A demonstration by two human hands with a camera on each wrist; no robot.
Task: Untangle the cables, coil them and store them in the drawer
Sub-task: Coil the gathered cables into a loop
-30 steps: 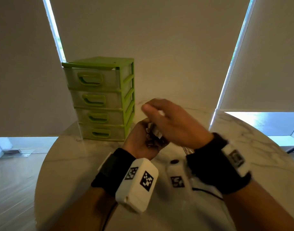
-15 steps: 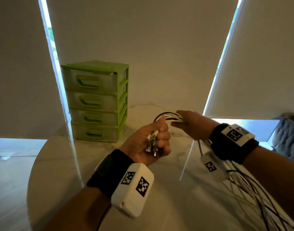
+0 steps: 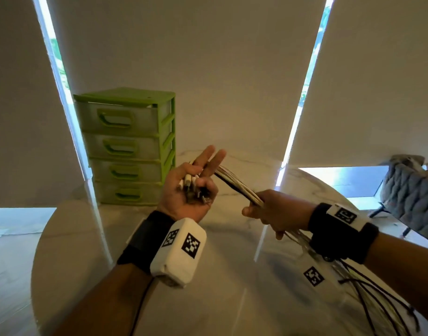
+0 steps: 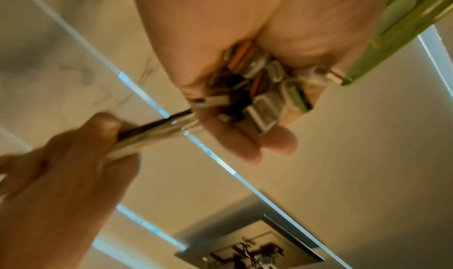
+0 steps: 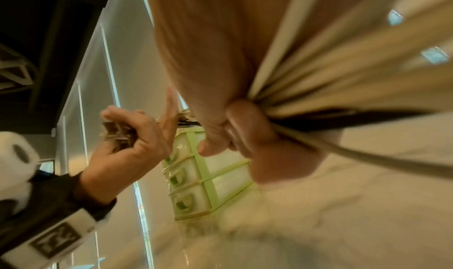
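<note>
On the round marble table (image 3: 232, 299), towards its far left edge, stands a green drawer unit (image 3: 128, 146) with 4 drawers, all of them closed as far as the head view shows. Off the right edge of the table sits a grey quilted chair (image 3: 411, 202).

Above the tabletop, well apart from the unit, both hands hold 1 bundle of cables (image 3: 239, 187), mostly white with a few black strands. The bundle runs taut from the left hand (image 3: 191, 190) down to the right hand (image 3: 278, 212), then trails loose past the right wrist and off the lower right of the table.

The right hand is closed round the bundle in a fist, thumb pressed over it. The left hand is palm up, with 2 fingers straight and the others curled over the plug ends (image 4: 259, 87), a crowded clump of USB-type connectors gathered in the palm.

Judging by this, the cables are being combed straight before coiling; nothing is coiled or stored yet. The risks look plain. With 2 fingers extended, the left grip on the plugs is partial, so a hard pull from the right hand could drag some connectors out and scatter the ends. The slack hanging over the table edge could also snag or re-knot as it is drawn in. No drawer is open, and both hands are full.
</note>
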